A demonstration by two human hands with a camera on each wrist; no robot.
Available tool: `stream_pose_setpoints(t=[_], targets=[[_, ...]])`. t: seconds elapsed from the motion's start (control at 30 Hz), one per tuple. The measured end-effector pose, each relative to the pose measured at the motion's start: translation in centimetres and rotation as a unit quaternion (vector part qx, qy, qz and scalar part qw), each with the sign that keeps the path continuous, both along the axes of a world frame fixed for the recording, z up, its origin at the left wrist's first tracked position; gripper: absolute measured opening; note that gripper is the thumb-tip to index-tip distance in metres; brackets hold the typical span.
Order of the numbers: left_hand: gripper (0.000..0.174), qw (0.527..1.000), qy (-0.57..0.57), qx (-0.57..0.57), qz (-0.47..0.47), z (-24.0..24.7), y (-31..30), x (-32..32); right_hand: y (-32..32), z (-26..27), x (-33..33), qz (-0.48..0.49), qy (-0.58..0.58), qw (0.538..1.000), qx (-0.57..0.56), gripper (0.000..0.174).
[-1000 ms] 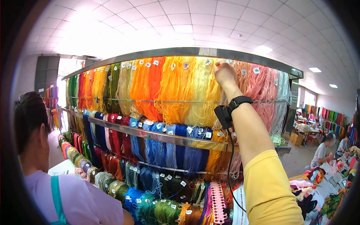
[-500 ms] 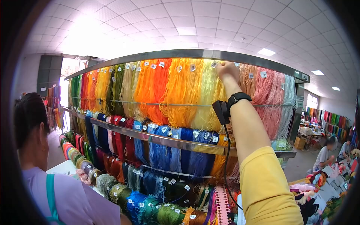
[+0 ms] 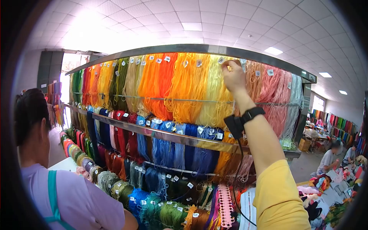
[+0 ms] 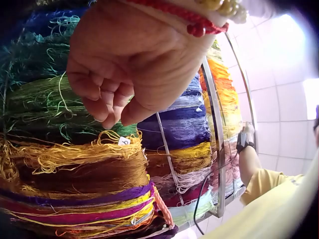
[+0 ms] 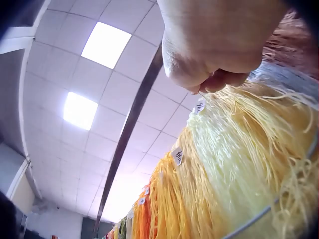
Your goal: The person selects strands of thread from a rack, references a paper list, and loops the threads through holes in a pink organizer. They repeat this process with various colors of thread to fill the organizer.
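Note:
High on the rack, my right hand [image 3: 234, 76] is at the top of a yellow skein [image 3: 224, 101], beside a pale yellow skein [image 3: 212, 84] with a paper tag [image 3: 220, 60]. In the right wrist view the curled fingers of that hand [image 5: 219, 50] pinch at the yellow strands [image 5: 249, 112]; the fingertips are partly hidden, and a thin strand shows near the tag [image 5: 199, 106]. My left hand [image 4: 134, 59], its fingers loosely bent and holding nothing, hangs in front of green skeins [image 4: 40, 107] and a brown one [image 4: 84, 172].
A metal rail [image 3: 184, 142] crosses the rack above blue skeins [image 3: 165, 155]. At the left stands a person in a lilac top [image 3: 76, 199]. A black cable [image 3: 240, 172] hangs from my right wrist. People sit by a cluttered table [image 3: 329, 195] at the right.
My right hand has shifted slightly and turned, so a gap between thumb and finger now shows. The head view has swung a little to the left.

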State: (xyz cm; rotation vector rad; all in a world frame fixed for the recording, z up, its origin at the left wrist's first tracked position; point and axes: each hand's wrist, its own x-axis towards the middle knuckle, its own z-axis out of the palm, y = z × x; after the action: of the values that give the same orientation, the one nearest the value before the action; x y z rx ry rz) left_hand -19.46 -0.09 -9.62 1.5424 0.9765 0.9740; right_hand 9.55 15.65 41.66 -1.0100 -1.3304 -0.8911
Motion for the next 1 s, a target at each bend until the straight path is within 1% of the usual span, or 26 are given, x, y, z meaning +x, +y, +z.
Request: stream_pose_setpoints(t=[0.07, 0.13, 0.17, 0.2, 0.23, 0.27, 0.3, 0.33, 0.37, 0.4, 0.43, 0.47, 0.5, 0.53, 0.57, 0.6, 0.63, 0.67, 0.7, 0.73, 0.77, 0.8, 0.83, 0.9, 0.97, 1.0], targets=[[0.015, 1.000, -0.004, 0.002, -0.020, 0.3, 0.1, 0.5, -1.5, -2.5, -1.7, 0.094, -0.126, 0.986, 0.060, 0.012], [0.015, 0.999, -0.001, 0.000, -0.048, 0.3, 0.6, 1.4, -4.7, -6.0, -3.7, 0.270, -0.095, 0.954, -0.092, 0.008], [0.016, 0.997, -0.006, 0.034, -0.065, 0.4, 0.8, 2.1, -7.3, -7.8, -4.3, 0.310, -0.088, 0.927, -0.192, 0.008], [0.018, 0.996, 0.014, 0.025, -0.089, 1.5, 0.8, 2.6, -10.1, -9.6, -5.0, 0.349, -0.074, 0.887, -0.291, 0.008], [0.019, 0.993, 0.067, -0.038, -0.088, 0.7, 1.7, 3.3, -12.9, -11.2, -5.3, 0.364, -0.089, 0.863, -0.339, 0.009], [0.019, 0.994, 0.002, -0.015, -0.112, 1.3, 1.6, 4.1, -15.2, -13.1, -5.0, 0.370, -0.105, 0.847, -0.367, 0.009], [0.019, 0.992, 0.031, -0.011, -0.124, 2.0, 1.7, 4.9, -17.6, -14.7, -4.3, 0.368, -0.123, 0.833, -0.395, 0.009], [0.018, 0.991, 0.035, 0.040, -0.119, 2.8, 1.7, 5.8, -20.0, -16.0, -3.4, 0.348, -0.131, 0.820, -0.434, 0.008], [0.017, 0.989, 0.034, 0.006, -0.144, 5.1, 1.2, 6.6, -22.3, -17.0, -2.1, 0.333, -0.128, 0.815, -0.456, 0.010], [0.016, 0.984, -0.002, -0.047, -0.169, 4.5, 1.4, 7.4, -24.6, -18.2, -0.2, 0.318, -0.093, 0.800, -0.501, 0.012], [0.014, 0.984, -0.018, -0.016, -0.174, 4.5, 1.4, 8.2, -26.9, -19.7, 2.2, 0.280, -0.030, 0.805, -0.522, 0.011], [0.014, 0.984, 0.009, 0.008, -0.177, 4.7, 1.4, 8.9, -29.5, -21.4, 5.5, 0.230, 0.070, 0.799, -0.551, 0.010], [0.014, 0.982, 0.011, -0.004, -0.190, 5.1, 1.3, 9.4, -32.2, -22.6, 8.4, 0.180, 0.190, 0.786, -0.560, 0.007], [0.014, 0.979, 0.004, -0.032, -0.202, 4.7, 1.5, 9.9, -35.0, -24.0, 11.7, 0.117, 0.267, 0.797, -0.529, 0.008], [0.013, 0.975, -0.005, -0.059, -0.213, 4.3, 1.7, 10.4, -38.3, -26.1, 16.2, 0.078, 0.301, 0.813, -0.492, 0.009], [0.014, 0.971, -0.020, -0.085, -0.221, 4.7, 1.6, 10.9, -42.0, -27.6, 20.4, 0.060, 0.396, 0.787, -0.469, 0.009], [0.014, 0.967, -0.035, -0.109, -0.227, 5.2, 1.4, 11.3, -45.2, -28.8, 22.6, 0.036, 0.474, 0.807, -0.351, 0.008], [0.016, 0.960, -0.039, -0.134, -0.241, 5.6, 1.1, 11.6, -49.5, -31.2, 27.8, -0.018, 0.534, 0.826, -0.180, 0.008], [0.016, 0.956, -0.037, -0.139, -0.254, 5.4, 0.9, 11.9, -54.2, -32.5, 32.4, -0.116, 0.581, 0.804, -0.059, 0.008], [0.017, 0.952, -0.036, -0.144, -0.267, 5.2, 0.6, 12.3, -57.0, -33.3, 34.0, -0.209, 0.552, 0.807, 0.014, 0.015], [0.017, 0.949, -0.037, -0.146, -0.277, 5.1, 0.5, 12.7, -58.4, -33.4, 33.7, -0.298, 0.499, 0.812, 0.050, 0.023], [0.020, 0.947, -0.019, -0.150, -0.284, 5.2, 0.3, 12.9, -58.4, -32.9, 32.6, -0.334, 0.454, 0.824, 0.051, 0.030], [0.021, 0.945, -0.029, -0.170, -0.279, 5.0, 0.1, 13.2, -57.8, -32.6, 31.8, -0.331, 0.419, 0.845, 0.027, 0.038], [0.023, 0.939, -0.049, -0.205, -0.271, 5.0, -0.2, 13.9, -52.9, -31.9, 28.2, -0.218, 0.404, 0.884, -0.086, 0.026], [0.025, 0.943, -0.065, -0.188, -0.266, 4.9, -0.1, 14.7, -42.7, -31.1, 18.6, -0.152, 0.374, 0.902, -0.150, 0.029], [0.025, 0.943, -0.082, -0.193, -0.258, 4.8, 0.1, 15.1, -39.7, -31.8, 16.2, -0.063, 0.347, 0.913, -0.204, 0.025]])
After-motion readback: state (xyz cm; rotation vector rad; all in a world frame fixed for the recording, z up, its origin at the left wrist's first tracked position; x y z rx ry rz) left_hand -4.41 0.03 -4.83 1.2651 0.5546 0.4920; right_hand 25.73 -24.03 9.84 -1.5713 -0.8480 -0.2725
